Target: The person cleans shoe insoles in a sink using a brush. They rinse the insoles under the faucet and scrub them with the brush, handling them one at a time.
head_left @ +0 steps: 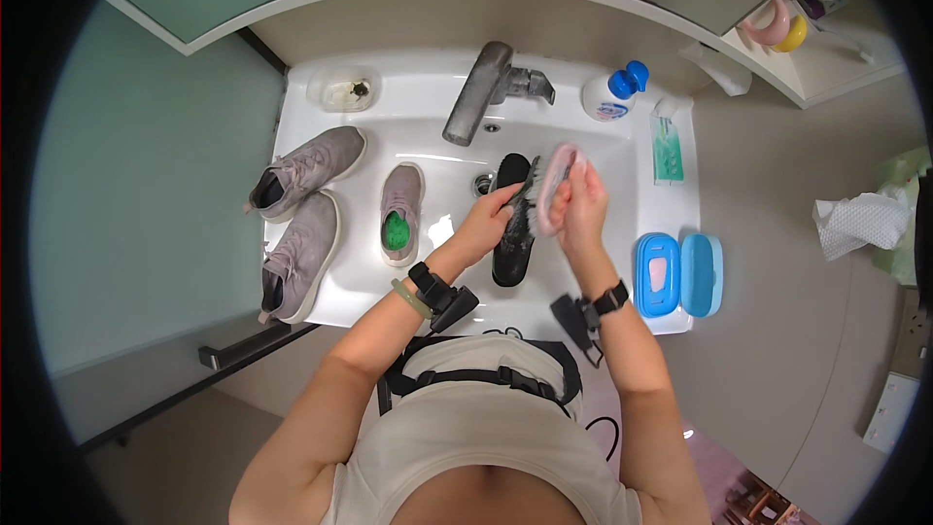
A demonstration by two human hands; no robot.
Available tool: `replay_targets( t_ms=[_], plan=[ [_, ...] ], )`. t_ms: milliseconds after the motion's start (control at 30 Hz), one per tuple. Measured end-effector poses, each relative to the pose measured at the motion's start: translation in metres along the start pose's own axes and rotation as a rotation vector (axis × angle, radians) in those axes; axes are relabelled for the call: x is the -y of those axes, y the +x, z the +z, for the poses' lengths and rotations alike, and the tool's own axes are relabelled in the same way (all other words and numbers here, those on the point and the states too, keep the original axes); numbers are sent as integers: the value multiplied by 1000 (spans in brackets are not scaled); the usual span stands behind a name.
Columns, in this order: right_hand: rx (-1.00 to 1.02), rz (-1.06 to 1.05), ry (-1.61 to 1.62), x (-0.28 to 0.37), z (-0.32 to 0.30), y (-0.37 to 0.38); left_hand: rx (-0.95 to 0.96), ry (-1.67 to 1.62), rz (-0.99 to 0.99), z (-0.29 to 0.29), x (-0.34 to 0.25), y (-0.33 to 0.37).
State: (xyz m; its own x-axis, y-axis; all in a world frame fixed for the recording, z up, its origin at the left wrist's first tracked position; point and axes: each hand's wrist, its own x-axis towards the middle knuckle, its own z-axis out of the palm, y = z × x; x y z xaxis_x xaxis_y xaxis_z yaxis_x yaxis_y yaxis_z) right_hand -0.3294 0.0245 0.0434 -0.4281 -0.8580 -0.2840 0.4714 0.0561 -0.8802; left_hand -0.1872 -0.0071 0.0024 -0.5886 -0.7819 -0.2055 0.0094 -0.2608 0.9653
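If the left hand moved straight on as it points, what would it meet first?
Past the black shoe it touches, the left hand would probably meet the pink brush, though depth is unclear.

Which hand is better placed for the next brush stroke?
Probably the right hand: it grips the pink, pale-bristled brush beside the long, black, shoe-shaped item. The left hand is on that item, holding no brush.

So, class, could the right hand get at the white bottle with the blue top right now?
Probably yes: the white bottle stands just beyond the right hand with nothing visible between them, though the hand would likely have to put down the pink brush first.
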Motion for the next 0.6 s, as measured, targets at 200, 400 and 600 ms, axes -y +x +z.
replay_targets(
  t_ms=[200, 400, 600],
  plan=[
    [105, 14, -166, -6, 7, -23, 54, -56, -2, -7, 1, -1],
    [64, 104, 21, 7, 5, -18, 67, -259, -41, -5, -2, -8],
    [155, 147, 17, 7, 15, -30, 52, -832, -152, 5, -2, 1]
  ],
)
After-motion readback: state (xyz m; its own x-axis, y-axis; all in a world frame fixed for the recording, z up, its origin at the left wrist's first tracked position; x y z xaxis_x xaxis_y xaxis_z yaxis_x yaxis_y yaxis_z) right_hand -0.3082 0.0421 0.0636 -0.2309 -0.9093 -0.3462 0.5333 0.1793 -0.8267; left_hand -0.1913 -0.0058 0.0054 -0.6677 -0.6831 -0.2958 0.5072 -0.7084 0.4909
